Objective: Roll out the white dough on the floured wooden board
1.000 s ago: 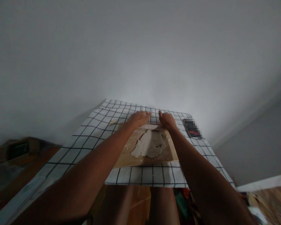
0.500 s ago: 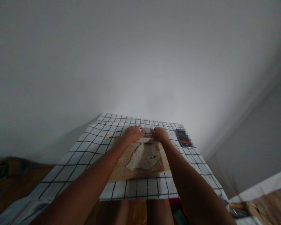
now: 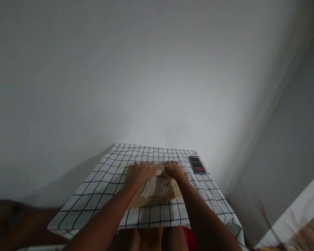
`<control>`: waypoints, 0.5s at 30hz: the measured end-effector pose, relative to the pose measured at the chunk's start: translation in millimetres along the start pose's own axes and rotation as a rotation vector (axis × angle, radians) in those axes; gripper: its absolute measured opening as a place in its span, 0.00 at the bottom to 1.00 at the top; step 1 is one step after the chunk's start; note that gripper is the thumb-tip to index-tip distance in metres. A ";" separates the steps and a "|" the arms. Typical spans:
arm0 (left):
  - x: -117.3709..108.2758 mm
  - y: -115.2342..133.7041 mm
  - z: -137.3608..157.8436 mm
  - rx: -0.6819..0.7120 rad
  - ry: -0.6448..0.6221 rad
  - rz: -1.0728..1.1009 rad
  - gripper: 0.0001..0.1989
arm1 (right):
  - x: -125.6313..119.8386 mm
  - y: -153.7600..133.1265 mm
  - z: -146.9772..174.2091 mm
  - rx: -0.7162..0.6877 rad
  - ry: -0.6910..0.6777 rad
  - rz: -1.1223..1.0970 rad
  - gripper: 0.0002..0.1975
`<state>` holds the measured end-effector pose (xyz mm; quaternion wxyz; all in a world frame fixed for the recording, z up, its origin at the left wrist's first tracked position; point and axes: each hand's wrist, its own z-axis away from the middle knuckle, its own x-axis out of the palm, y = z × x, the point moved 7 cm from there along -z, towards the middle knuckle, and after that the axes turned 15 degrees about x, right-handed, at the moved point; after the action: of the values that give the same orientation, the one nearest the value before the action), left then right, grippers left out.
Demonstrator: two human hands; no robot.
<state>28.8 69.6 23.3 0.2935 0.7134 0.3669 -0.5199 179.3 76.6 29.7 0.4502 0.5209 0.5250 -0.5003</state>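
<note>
A wooden board (image 3: 136, 203) lies on the table with a flat, ragged sheet of pale dough (image 3: 157, 188) on it. Across the dough's far part is a pale rolling pin (image 3: 160, 170), of which only a short middle piece shows. My left hand (image 3: 146, 170) grips its left part from above, fingers bent over it and pointing away. My right hand (image 3: 174, 168) is on the right part in the same way, knuckles up. Both hands hide the pin's ends. Both forearms reach forward along the sides of the board.
A white tablecloth with black checks (image 3: 99, 190) covers the table, which stands against a pale wall (image 3: 157, 87). A dark, partly blurred phone-like object (image 3: 197, 165) lies at the right. A small pale scrap (image 3: 122, 166) is left of the board. My legs (image 3: 174, 238) are below the near edge.
The view has tilted up, so the table sits lower in the picture. Both hands stay on the rolling pin over the dough, with their fingers reaching slightly further forward.
</note>
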 end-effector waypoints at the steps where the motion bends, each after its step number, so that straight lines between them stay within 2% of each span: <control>1: -2.3 2.9 3.2 0.002 0.006 -0.020 0.19 | -2.3 -0.8 6.1 -0.009 0.017 -0.001 0.20; 10: -26.5 24.6 31.1 -0.028 0.091 -0.041 0.21 | -9.5 5.1 52.9 0.033 0.096 -0.126 0.19; 15: -34.4 34.4 52.0 0.028 0.137 -0.057 0.22 | -3.6 7.1 68.6 0.059 0.161 -0.223 0.19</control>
<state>23.4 1.3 42.6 0.2428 0.7405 0.3992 -0.4830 183.3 7.8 26.5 0.3328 0.5105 0.5993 -0.5191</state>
